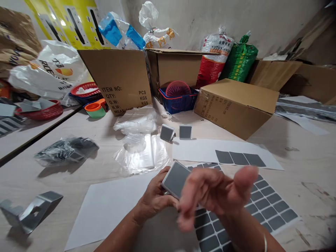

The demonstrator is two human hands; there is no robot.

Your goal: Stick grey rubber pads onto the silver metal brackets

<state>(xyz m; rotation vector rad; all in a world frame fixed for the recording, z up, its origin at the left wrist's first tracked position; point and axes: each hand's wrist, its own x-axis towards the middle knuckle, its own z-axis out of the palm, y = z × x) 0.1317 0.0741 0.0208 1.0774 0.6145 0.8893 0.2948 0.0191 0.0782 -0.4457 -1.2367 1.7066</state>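
Observation:
My left hand (154, 197) is closed around a small metal bracket with a dark grey rounded-square sticker (176, 179) on its upward face. My right hand (212, 194) hovers just in front of that face, slightly blurred, its thumb and fingers apart with nothing visible between them. Beneath the right hand lies a sheet of grey stickers (270, 206), partly covered. Behind it, a white backing strip (195, 149) carries three grey stickers (240, 158). Two brackets with grey faces stand upright farther back, one angled (167, 133) and one facing me (185, 132).
A bare metal bracket (36, 211) lies front left, near a white sheet (110, 206). Clear plastic bags (143, 150) and a bag of grey pieces (67, 150) lie beyond. Cardboard boxes (236, 105) and a blue basket (178, 102) line the back; a red basket (42, 111) is left.

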